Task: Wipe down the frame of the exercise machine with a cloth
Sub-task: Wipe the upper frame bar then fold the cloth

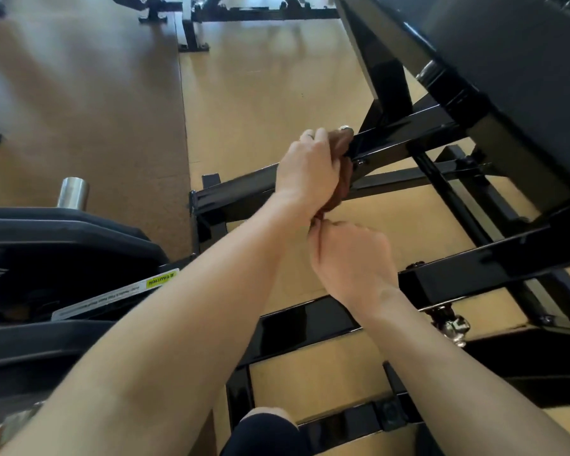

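The cloth (pixel 341 192), a brown rag, is bunched against a black crossbar (pixel 405 139) of the exercise machine frame (pixel 474 274), low down near the tan floor (pixel 260 93). Your left hand (pixel 310 169) has its fingers curled round the rag and presses it onto the end of that bar; there is a ring on one finger. Your right hand (pixel 349 255) sits just below and nearer to you, its fingertips pinching the rag's hanging lower end, so both hands are clamped on the same cloth and nearly touch. The frame's glossy black tubes run across beneath your forearms. To your left lie dark weight plates (pixel 56 245) with a chrome peg (pixel 73 192) above them and a white caution label (pixel 119 296) beside them. Your knee (pixel 264 429) shows at the bottom edge.
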The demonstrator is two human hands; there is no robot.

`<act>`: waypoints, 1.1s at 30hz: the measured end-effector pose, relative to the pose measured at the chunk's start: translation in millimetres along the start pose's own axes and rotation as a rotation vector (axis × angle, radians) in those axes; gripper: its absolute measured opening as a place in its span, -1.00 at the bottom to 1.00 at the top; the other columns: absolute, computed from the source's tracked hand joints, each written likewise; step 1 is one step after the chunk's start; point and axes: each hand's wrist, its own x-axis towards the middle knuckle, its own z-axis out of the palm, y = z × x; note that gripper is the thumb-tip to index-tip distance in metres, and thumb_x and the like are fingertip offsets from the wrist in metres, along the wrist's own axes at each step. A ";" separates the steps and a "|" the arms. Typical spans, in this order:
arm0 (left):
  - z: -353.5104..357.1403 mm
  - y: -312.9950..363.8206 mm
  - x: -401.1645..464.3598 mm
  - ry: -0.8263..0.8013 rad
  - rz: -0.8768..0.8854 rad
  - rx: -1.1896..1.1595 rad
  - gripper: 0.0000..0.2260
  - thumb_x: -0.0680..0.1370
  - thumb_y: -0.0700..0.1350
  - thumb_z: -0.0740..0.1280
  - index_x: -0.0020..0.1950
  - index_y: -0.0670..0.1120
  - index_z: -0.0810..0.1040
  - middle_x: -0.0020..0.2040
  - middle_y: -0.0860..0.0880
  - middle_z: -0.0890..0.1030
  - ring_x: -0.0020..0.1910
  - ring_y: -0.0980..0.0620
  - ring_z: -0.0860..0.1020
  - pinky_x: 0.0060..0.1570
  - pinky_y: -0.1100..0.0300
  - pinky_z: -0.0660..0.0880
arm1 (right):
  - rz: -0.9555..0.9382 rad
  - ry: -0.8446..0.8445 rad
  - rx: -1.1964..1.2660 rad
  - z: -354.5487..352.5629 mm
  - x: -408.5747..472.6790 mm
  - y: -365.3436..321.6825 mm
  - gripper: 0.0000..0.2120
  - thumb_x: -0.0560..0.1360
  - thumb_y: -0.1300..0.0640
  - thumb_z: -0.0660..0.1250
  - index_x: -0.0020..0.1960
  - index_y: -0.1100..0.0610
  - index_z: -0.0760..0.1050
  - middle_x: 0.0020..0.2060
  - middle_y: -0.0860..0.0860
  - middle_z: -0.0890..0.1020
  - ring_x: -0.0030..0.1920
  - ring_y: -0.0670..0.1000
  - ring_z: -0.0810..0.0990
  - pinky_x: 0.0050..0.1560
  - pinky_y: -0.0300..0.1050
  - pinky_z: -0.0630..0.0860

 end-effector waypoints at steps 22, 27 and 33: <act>0.8 10.0 37.6 -0.093 -0.045 -0.083 -0.82 0.65 0.00 0.22 0.14 -0.05 0.53 -0.02 -0.02 0.48 -0.06 -0.08 0.50 -0.12 0.10 0.34 | 0.023 -0.126 0.047 4.6 0.4 -0.8 -0.49 0.39 0.28 0.49 -0.45 0.08 0.17 -0.65 -0.04 0.09 -0.60 -0.09 -0.10 -0.40 -0.34 -0.07; -20.4 -32.7 24.9 -0.137 -0.134 0.018 -0.76 0.65 -0.01 0.22 0.20 -0.11 0.54 0.12 -0.15 0.59 0.08 -0.21 0.58 -0.04 0.05 0.48 | 0.035 -0.106 0.082 5.3 -1.0 0.3 -0.50 0.42 0.25 0.48 -0.46 0.07 0.20 -0.66 -0.04 0.21 -0.67 0.00 0.07 -0.38 -0.35 -0.07; -48.6 -111.4 4.4 -0.154 -0.414 0.153 -0.73 0.65 -0.01 0.23 0.23 -0.15 0.54 0.17 -0.25 0.61 0.10 -0.28 0.58 0.01 0.01 0.49 | 0.051 -0.071 0.050 6.8 -1.7 -3.9 -0.53 0.60 0.14 0.31 -0.44 0.06 0.25 -0.60 -0.06 0.23 -0.60 0.03 0.17 -0.41 -0.23 -0.01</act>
